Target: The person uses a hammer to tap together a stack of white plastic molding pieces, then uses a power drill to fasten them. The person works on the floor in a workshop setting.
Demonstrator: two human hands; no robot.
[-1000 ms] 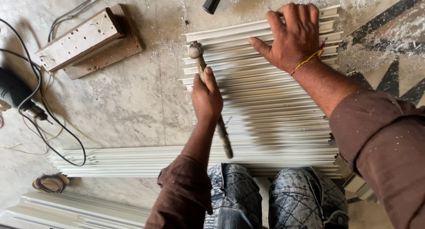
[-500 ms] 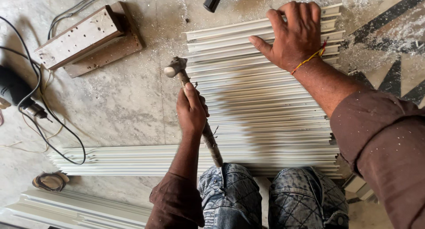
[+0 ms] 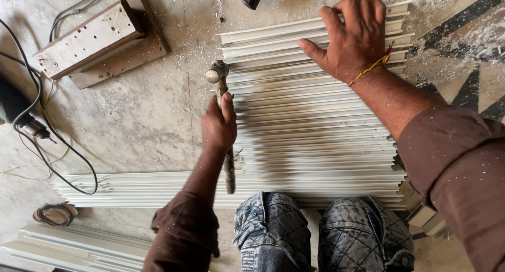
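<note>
Head view: left hand (image 3: 218, 127) has its grip closed around a hammer (image 3: 223, 122) at 9 o'clock of the white strips (image 3: 315, 125) on the floor; right hand (image 3: 355, 38) presses flat, open, at their 12 o'clock end.

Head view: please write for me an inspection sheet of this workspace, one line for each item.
Surface: dusty stone floor.
Job's things: stack of white strips; hammer, head at the stack's left edge.
Clutter: wooden block, sandal, more white profiles.
Hands: left hand grips the hammer; right hand presses flat on the stack.
Cables: black cable loops at left.
Surroundings: person's knees in jeans.
</note>
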